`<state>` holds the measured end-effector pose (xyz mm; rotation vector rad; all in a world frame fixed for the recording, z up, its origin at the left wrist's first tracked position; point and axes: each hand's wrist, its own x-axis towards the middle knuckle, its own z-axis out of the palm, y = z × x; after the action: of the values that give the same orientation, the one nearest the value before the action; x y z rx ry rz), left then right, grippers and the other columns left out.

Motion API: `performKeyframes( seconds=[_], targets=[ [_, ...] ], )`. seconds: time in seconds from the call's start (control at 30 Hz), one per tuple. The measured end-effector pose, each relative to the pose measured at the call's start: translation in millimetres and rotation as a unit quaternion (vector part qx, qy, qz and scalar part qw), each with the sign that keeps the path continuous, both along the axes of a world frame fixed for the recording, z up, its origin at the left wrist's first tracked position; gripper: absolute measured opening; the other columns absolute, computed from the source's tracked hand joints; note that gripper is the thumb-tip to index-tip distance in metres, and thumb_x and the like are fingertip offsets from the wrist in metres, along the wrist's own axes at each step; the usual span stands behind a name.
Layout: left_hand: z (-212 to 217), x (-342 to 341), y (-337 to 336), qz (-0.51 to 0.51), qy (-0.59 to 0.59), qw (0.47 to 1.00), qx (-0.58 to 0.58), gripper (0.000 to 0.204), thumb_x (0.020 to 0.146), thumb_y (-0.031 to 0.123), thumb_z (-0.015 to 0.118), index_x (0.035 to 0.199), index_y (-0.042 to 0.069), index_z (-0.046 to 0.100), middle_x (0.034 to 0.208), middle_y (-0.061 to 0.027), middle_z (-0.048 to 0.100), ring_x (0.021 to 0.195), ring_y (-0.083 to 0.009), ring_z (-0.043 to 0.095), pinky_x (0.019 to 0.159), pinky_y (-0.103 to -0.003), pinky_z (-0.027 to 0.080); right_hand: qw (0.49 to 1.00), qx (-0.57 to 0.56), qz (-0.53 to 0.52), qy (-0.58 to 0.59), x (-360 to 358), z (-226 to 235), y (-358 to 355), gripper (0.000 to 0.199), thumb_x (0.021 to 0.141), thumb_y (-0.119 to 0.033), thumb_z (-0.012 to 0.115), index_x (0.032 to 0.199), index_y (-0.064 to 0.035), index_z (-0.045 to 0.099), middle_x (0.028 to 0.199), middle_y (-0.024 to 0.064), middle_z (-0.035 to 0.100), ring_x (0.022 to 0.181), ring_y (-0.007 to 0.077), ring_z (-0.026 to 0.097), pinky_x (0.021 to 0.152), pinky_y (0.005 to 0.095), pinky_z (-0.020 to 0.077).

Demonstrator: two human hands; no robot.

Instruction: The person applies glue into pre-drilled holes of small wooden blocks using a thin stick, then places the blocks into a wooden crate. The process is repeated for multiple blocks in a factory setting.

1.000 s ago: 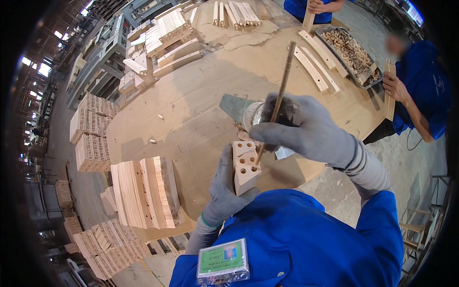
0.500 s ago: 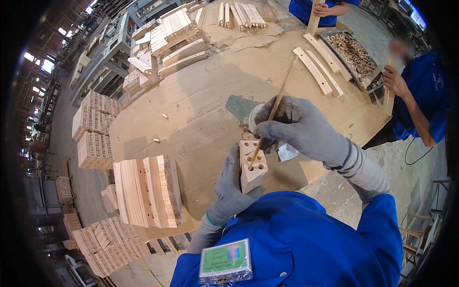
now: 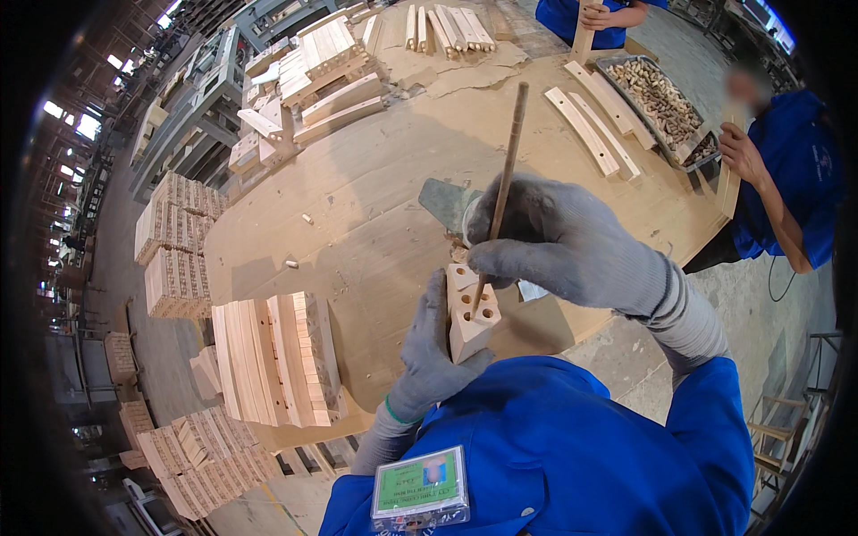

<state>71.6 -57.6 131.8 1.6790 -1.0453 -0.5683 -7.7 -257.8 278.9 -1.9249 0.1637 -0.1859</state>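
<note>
Left hand, grey-gloved, wraps its fingers around a small wooden block, holding it end-up just above the blue jacket. The block's top face shows round drilled holes, and it sits right between the two hands, thumb side low, fingers up its left flank.

Right hand, also gloved, is curled tight round a thin stick. The stick runs up and away past the knuckles, tilted slightly right at the top, and its lower tip comes down out of the fingers and meets the block's top face at one of the holes. Whether the tip is inside the hole or only at its mouth, I cannot tell.

Just behind the right fingers, partly hidden by them, a round tin and a grey flat tool lie on the big round table. To the left of the left fingers, a stack of wooden pieces stands on the table edge. Well beyond the fingertips, curved slats lie near a tray of dowels. Off to the right, a co-worker in blue stands by the table, one hand raised.
</note>
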Motion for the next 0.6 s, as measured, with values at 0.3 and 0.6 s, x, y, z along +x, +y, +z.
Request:
performKeyframes(
  seconds=[0.3, 0.6],
  targets=[
    [6, -2, 3, 0.006, 0.002, 1.000, 0.023, 0.104, 0.060, 0.017, 0.076, 0.142, -0.008, 0.018, 0.130, -0.0266, 0.042, 0.119, -0.0373, 0.049, 0.095, -0.041, 0.044, 0.989, 0.109, -0.002, 0.097, 0, 14, 3, 0.024, 0.082, -0.007, 0.071, 0.097, 0.0021, 0.055, 0.084, 0.0072, 0.063, 0.075, 0.0108, 0.061, 0.066, 0.0243, 0.0512],
    [23, -6, 3, 0.009, 0.165, 0.985, -0.057, 0.097, 0.064, 0.005, 0.071, 0.144, -0.001, 0.016, 0.136, -0.0165, 0.041, 0.122, -0.0262, 0.048, 0.097, -0.036, 0.044, 0.996, -0.003, -0.013, -0.087, -11, 2, -7, 0.020, 0.083, -0.015, 0.064, 0.094, 0.0016, 0.060, 0.077, 0.0105, 0.064, 0.067, 0.0151, 0.062, 0.062, 0.0271, 0.0496]
  ],
)
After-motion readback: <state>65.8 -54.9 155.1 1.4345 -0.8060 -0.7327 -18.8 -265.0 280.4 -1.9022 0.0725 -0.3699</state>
